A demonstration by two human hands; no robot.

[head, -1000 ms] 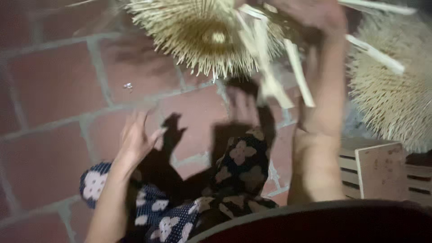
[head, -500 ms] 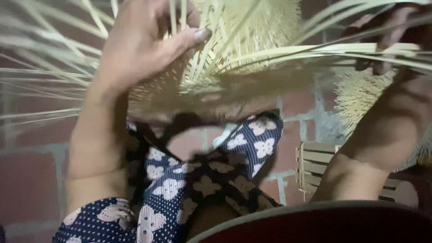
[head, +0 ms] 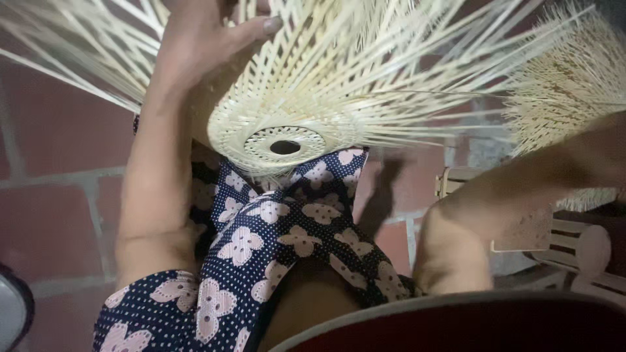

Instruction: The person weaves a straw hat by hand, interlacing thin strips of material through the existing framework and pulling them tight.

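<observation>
A half-woven bamboo piece [head: 287,140] with a round woven centre and a small hole hangs over my lap, its long loose strips fanning up and outward. My left hand [head: 208,39] grips it from the upper left, with the thumb pressed over the strips. My right forearm [head: 508,202] rises toward the right edge, and the hand itself lies outside the picture. Under the piece is my navy, flower-patterned clothing [head: 261,234].
A second bristly bamboo weave [head: 567,85] sits at the right. A pale slatted wooden stool [head: 587,251] stands below it on the red brick floor [head: 59,130]. A dark red curved rim [head: 489,319] fills the bottom edge, and a grey round object [head: 10,313] shows at the bottom left.
The bamboo piece has come from the floor up close to the camera and tilted, so its woven centre now faces me. My left hand rose from my knee onto it. My right hand left the frame.
</observation>
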